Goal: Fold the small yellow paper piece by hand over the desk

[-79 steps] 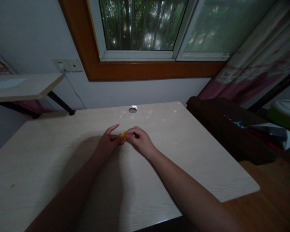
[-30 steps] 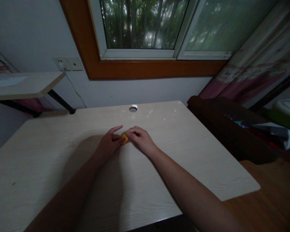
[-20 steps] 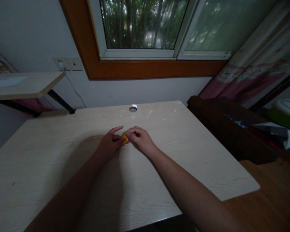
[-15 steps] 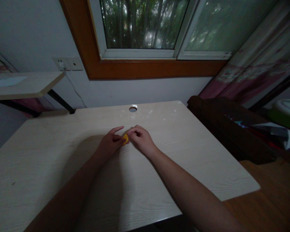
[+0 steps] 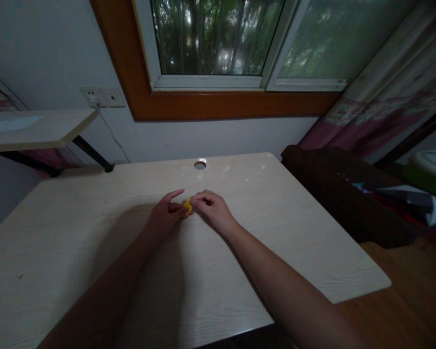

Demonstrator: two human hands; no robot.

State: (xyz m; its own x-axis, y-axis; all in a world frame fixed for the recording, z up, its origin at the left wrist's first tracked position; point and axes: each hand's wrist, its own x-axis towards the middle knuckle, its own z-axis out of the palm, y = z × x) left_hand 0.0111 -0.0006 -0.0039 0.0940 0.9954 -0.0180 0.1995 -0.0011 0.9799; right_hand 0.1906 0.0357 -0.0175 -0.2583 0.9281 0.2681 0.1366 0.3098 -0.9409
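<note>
A small yellow-orange piece (image 5: 187, 208) sits between both my hands at the middle of a pale wooden desk (image 5: 94, 232). My left hand (image 5: 163, 215) pinches its left side, with the index finger raised and stretched out. My right hand (image 5: 212, 209) has its fingers curled and pinched onto the piece's right side. Most of the piece is hidden by my fingertips, so its shape is unclear.
A round cable hole (image 5: 200, 165) lies near the desk's far edge. A second light table (image 5: 39, 128) stands at the left under wall sockets (image 5: 102, 97). Dark furniture (image 5: 334, 189) with cluttered items stands at the right, beside a curtain (image 5: 385, 102). A window (image 5: 218, 39) is ahead.
Both hands keep their hold on the small yellow-orange piece at the same spot; only the fingertips have shifted slightly around it.
</note>
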